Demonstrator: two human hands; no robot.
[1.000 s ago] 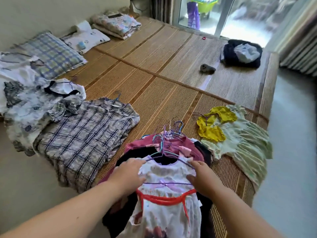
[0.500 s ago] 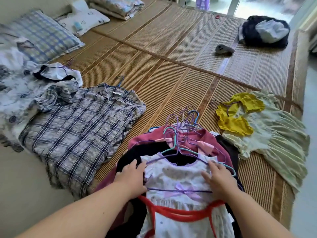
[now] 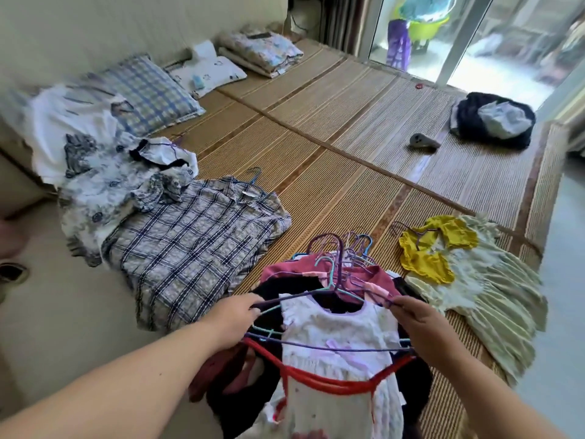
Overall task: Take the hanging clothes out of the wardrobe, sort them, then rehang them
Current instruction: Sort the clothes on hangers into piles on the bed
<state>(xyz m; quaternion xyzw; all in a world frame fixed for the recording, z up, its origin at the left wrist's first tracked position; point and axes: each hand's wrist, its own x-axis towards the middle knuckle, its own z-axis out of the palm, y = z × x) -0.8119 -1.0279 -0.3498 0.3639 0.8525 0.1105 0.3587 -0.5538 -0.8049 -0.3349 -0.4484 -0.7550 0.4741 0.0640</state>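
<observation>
Sorting underway: we pinch the purple hanger (image 3: 292, 296), left hand (image 3: 235, 318) and right hand (image 3: 411, 318), over the bed's near-edge pile (image 3: 373, 277); plaid shirt (image 3: 196, 255), green dress (image 3: 487, 296) lie sorted; rehanging not yet done.

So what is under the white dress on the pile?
A black garment and a pink top show under the white dress, with more hangers beyond. Whatever lies lower in the pile is covered.
</observation>
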